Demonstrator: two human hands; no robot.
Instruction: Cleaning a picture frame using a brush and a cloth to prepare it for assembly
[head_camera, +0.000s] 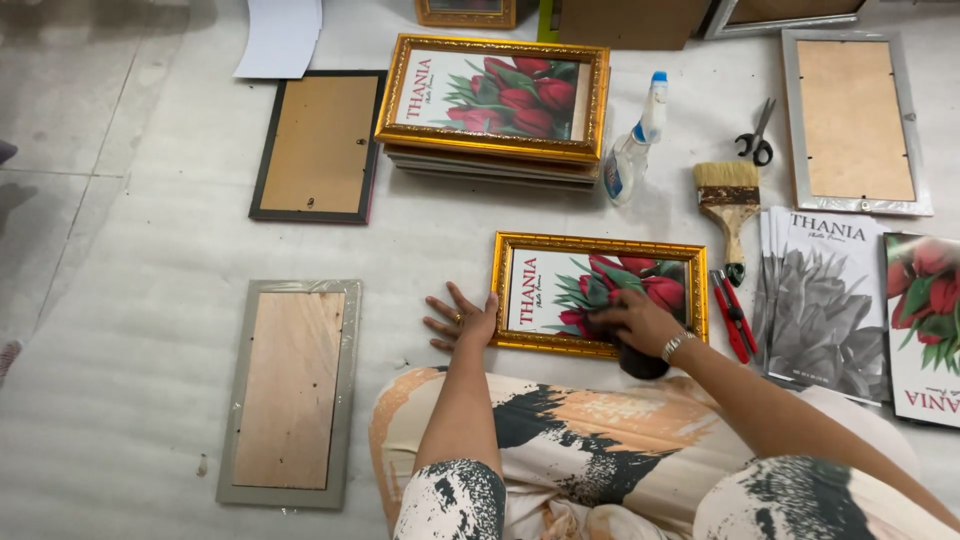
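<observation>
The right hand presses a dark cloth on the glass of the gold frame, fingers closed around it: wiping, seemingly. The left hand, fingers spread, steadies the frame's left edge. Beyond the fingers stand a spray bottle and a frame stack.

Single head camera, steep downward view, close over floor (lap at bottom)

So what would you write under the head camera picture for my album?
Seated on the floor, a person's left hand steadies a gold picture frame while the right hand presses a dark cloth on its glass.
</observation>
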